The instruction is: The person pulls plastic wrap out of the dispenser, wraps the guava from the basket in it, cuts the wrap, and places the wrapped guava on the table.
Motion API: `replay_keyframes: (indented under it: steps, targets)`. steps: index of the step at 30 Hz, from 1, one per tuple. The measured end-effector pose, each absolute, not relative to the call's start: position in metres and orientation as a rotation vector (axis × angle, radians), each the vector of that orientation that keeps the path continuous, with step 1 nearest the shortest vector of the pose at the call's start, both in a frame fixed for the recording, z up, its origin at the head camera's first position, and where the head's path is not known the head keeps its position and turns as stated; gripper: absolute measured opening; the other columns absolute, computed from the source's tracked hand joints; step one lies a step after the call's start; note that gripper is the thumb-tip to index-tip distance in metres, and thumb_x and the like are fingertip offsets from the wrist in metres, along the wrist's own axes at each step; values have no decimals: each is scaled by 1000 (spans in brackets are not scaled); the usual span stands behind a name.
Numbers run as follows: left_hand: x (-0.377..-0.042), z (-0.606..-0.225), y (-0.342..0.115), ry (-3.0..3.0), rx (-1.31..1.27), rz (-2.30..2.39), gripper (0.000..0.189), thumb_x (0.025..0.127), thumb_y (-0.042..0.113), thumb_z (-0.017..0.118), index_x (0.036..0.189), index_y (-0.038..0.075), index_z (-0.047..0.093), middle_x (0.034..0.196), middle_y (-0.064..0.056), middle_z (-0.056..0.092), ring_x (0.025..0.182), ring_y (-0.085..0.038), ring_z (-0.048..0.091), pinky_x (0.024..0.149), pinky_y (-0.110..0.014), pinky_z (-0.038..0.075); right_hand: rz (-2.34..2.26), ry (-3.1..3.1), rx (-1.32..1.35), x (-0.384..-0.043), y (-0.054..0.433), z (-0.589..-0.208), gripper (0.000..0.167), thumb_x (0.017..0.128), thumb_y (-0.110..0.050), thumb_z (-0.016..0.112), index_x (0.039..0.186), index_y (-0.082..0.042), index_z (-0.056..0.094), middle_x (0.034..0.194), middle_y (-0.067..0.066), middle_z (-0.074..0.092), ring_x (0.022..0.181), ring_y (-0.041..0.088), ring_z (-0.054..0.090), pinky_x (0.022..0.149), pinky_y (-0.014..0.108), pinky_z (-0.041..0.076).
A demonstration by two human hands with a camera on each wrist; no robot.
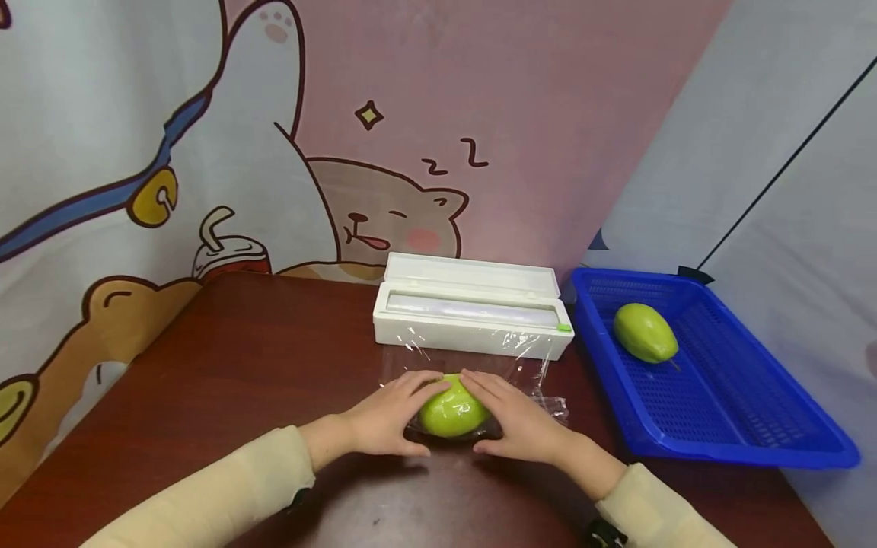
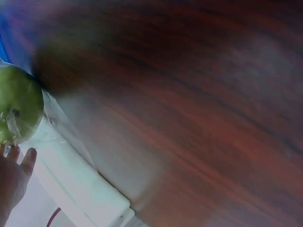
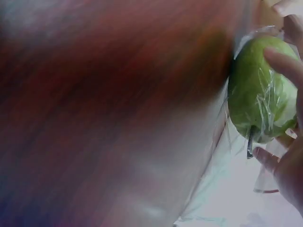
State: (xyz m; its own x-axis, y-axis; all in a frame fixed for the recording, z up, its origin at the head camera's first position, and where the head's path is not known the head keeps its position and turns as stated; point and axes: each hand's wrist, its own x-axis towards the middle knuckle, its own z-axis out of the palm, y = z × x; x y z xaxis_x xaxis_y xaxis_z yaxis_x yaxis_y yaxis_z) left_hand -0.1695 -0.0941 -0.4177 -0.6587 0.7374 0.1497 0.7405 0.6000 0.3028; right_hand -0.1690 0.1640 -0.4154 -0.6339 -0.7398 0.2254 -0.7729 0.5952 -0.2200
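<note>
A green fruit [image 1: 454,411] with a dark stem [image 3: 250,147] sits between my hands at the middle of the table, covered in clear plastic film [image 3: 267,106]. My left hand [image 1: 385,415] cups its left side, fingers bent over the top. From the right my right hand [image 1: 524,422] holds it, fingertips near the top and thumb low in front. The film [image 1: 473,364] stretches back from the fruit to a white cling film box [image 1: 438,335]. In the left wrist view the wrapped fruit [image 2: 19,106] shows at the left edge, with fingertips right at it.
Behind my hands the box's lid [image 1: 473,274] stands raised over the film roll [image 1: 473,308], and a green slider [image 1: 564,327] sits at its right end. A blue basket [image 1: 740,455] on the right holds another green fruit [image 1: 645,332]. A printed cloth hangs behind the table.
</note>
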Motion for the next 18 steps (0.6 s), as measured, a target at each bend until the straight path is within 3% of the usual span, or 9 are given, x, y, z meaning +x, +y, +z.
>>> replay_keyframes:
  steps: [7,13,18]
  targets:
    - [-179,-429,-84,-2738,-1208,-707,87,69,40,81,139,14,36,138,-7,38,127,-25,41,102,-44,41,783,-2715,1135,-169,168,-409,87,74,-29,77,145,-9,32,144,13,39,129,31,39,97,54,42]
    - [-185,-431,-83,-2738,-1153,-807,82,68,31,83,135,14,38,135,-6,40,125,-23,42,102,-40,42,534,-2529,1229,-164,174,-406,82,70,-29,79,139,-7,41,139,10,45,126,25,44,97,47,45]
    - [-188,-432,-81,-2734,-1151,-826,78,70,27,81,134,13,39,135,-6,41,125,-22,42,103,-39,42,338,-2552,1311,-165,174,-412,85,70,-34,80,139,-5,40,140,10,42,127,23,42,98,42,46]
